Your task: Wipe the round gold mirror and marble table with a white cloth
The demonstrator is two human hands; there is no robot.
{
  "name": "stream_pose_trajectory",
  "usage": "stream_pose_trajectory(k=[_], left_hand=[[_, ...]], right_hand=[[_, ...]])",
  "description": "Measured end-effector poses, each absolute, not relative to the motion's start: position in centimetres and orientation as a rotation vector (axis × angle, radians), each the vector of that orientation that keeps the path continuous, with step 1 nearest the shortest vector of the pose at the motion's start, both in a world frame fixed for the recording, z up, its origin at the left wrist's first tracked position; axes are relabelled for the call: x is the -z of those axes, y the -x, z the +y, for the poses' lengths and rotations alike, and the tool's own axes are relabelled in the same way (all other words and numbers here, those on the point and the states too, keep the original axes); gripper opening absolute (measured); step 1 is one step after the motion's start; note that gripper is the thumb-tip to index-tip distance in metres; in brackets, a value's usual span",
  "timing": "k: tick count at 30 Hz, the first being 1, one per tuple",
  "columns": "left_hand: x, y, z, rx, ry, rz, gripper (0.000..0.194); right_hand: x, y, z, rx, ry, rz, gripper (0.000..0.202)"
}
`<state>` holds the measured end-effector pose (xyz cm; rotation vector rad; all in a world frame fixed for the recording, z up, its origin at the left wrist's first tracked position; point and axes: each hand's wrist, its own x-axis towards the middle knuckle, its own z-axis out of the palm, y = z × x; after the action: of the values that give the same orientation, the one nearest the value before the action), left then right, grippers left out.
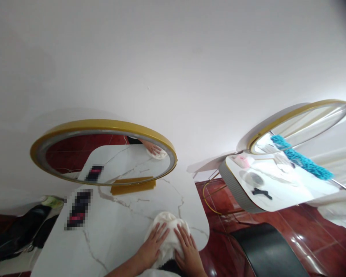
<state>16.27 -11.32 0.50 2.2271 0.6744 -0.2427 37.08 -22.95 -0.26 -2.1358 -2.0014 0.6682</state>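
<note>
A crumpled white cloth (pixel 170 227) lies near the front right of a white marble-patterned table (pixel 118 227). On its left side my left hand (pixel 152 244) rests palm down, fingers stretched out over the fabric. My right hand (pixel 188 246) lies flat on the cloth's right side, its fingers pointing away from me. Neither hand is wrapped around the cloth; both press on it from above. Behind the hands, a gold-framed oval mirror (pixel 103 124) stands against the wall and reflects a hand on the cloth.
A blurred-out dark item (pixel 79 209) lies on the table's left side. To the right is a second white table (pixel 294 192) with a mirror (pixel 305 109), a blue fluffy duster (pixel 305 161) and small items. A black chair (pixel 271 250) stands on the red tiled floor.
</note>
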Motion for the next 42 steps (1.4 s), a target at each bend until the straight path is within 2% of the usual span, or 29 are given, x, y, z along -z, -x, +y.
stream_pose_trajectory(k=[7, 19, 28, 35, 42], left_hand=[[-0.1, -18.5, -9.5, 0.181, -2.266, 0.800, 0.094], [0.2, -26.4, 2.5, -0.002, -2.281, 1.007, 0.086], [0.3, -29.2, 8.6, -0.085, -2.292, 0.967, 0.080], [1.1, -32.8, 7.7, -0.100, -2.270, 1.018, 0.078], [0.4, -33.8, 3.2, -0.086, -2.280, 1.086, 0.081]], right_hand=[[0.7, -38.9, -19.2, -0.625, 2.136, -2.023, 0.078], [-0.4, -44.1, -4.6, -0.421, 2.166, -1.956, 0.073], [0.0, -48.5, 1.4, -0.352, 2.114, -2.035, 0.068], [-0.3, -50.6, 3.2, -0.307, 2.091, -2.071, 0.073], [-1.1, -51.4, -0.4, -0.251, 2.066, -2.101, 0.068]])
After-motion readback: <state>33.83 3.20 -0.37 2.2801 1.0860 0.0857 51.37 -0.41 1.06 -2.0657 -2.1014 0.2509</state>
